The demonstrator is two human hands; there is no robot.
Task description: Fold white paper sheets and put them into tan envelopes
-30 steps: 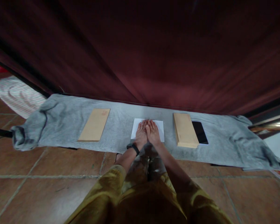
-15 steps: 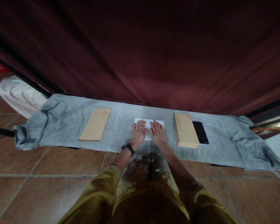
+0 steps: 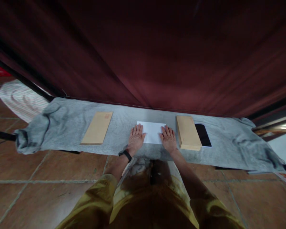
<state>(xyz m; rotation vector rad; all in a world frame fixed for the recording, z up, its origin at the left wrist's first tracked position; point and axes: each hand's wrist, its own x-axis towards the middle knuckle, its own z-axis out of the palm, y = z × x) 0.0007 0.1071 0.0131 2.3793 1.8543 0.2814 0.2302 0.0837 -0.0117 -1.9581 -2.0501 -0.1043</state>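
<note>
A white sheet of paper (image 3: 152, 132) lies flat on a grey cloth (image 3: 69, 124) spread over the floor. My left hand (image 3: 135, 140) rests palm down on the sheet's left edge, fingers stretched out, with a black band on the wrist. My right hand (image 3: 168, 139) lies flat on the right edge, fingers also spread. Neither hand holds anything. A single brown envelope (image 3: 97, 128) lies to the left. A stack of brown envelopes (image 3: 188, 136) sits just right of my right hand.
A dark phone (image 3: 203, 135) lies beside the stack. A dark red curtain (image 3: 147, 54) hangs right behind the cloth. Brown floor tiles (image 3: 38, 178) run in front. A striped cloth (image 3: 21, 99) lies far left. My knees in yellow trousers fill the bottom.
My hands, first together at the middle of the sheet, have slid apart to its left and right edges, staying flat on the paper.
</note>
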